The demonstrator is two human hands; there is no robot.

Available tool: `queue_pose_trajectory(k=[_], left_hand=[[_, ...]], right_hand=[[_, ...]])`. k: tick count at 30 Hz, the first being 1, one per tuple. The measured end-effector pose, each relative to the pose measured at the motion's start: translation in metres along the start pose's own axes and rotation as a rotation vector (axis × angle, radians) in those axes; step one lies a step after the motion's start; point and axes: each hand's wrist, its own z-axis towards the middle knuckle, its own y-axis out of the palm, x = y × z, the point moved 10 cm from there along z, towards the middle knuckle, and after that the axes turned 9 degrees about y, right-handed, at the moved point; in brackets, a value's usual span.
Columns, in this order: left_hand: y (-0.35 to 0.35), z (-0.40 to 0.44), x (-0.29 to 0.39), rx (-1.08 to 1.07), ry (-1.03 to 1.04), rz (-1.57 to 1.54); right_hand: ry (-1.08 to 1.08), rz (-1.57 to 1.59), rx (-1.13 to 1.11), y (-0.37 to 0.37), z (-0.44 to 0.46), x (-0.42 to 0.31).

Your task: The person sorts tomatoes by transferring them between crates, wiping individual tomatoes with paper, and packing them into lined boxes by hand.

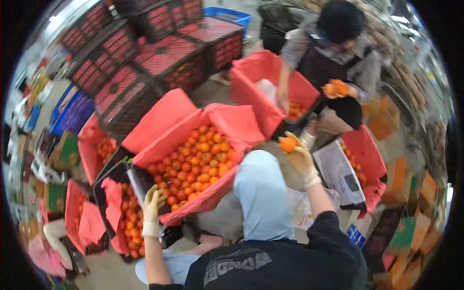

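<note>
My gloved right hand (302,162) is raised beside my knee, its fingers closed on an orange tomato (288,144). My gloved left hand (153,205) lies at the near left corner of a large crate lined with red paper (193,121), fingers extended and no fruit visible in them. Many round orange-red tomatoes (193,166) fill this crate. Just left of that hand stands a dark crate of tomatoes (130,217) with a torn red liner.
Across from me a co-worker (338,53) holds several tomatoes (336,89) and reaches into a red-lined crate (256,72). Stacked black crates (164,58) rise at the back left. To my right are another red-lined crate (369,159) and cardboard boxes (411,232).
</note>
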Motion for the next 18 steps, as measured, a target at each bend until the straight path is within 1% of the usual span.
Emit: queue_pose_trajectory(k=[2, 3, 6, 9, 10, 11, 13, 15, 16, 17, 18], left_hand=[[0.005, -0.008, -0.007, 0.010, -0.048, 0.002], [0.016, -0.009, -0.007, -0.009, -0.060, -0.034], [0.045, -0.006, 0.001, -0.031, -0.058, -0.023], [0.082, -0.003, 0.026, -0.129, 0.045, 0.024], [0.095, -0.002, 0.028, -0.160, 0.043, 0.022], [0.104, -0.004, 0.024, -0.178, 0.035, 0.019], [0.126, -0.022, -0.013, -0.298, -0.191, -0.049], [0.163, -0.060, -0.053, -0.571, -0.374, -0.183], [0.175, -0.076, -0.070, -0.609, -0.442, -0.135], [0.188, -0.087, -0.088, -0.642, -0.472, -0.159], [0.195, -0.088, -0.106, -0.590, -0.465, -0.117]], right_hand=[[-0.017, 0.005, -0.108, 0.046, 0.001, -0.019], [-0.030, 0.008, -0.105, 0.052, 0.004, -0.027], [-0.043, -0.012, -0.252, 0.082, 0.021, -0.044], [-0.031, 0.009, -0.337, 0.115, 0.036, -0.054], [-0.033, 0.039, -0.345, 0.126, 0.042, -0.056], [0.022, 0.022, -0.307, 0.132, 0.049, -0.055], [0.059, -0.159, -0.220, 0.137, 0.068, -0.050], [0.132, -0.247, -0.210, 0.138, 0.071, -0.045], [0.102, -0.259, -0.196, 0.126, 0.070, -0.047], [0.059, -0.270, -0.203, 0.121, 0.061, -0.058], [0.006, -0.226, -0.076, 0.088, 0.049, -0.069]])
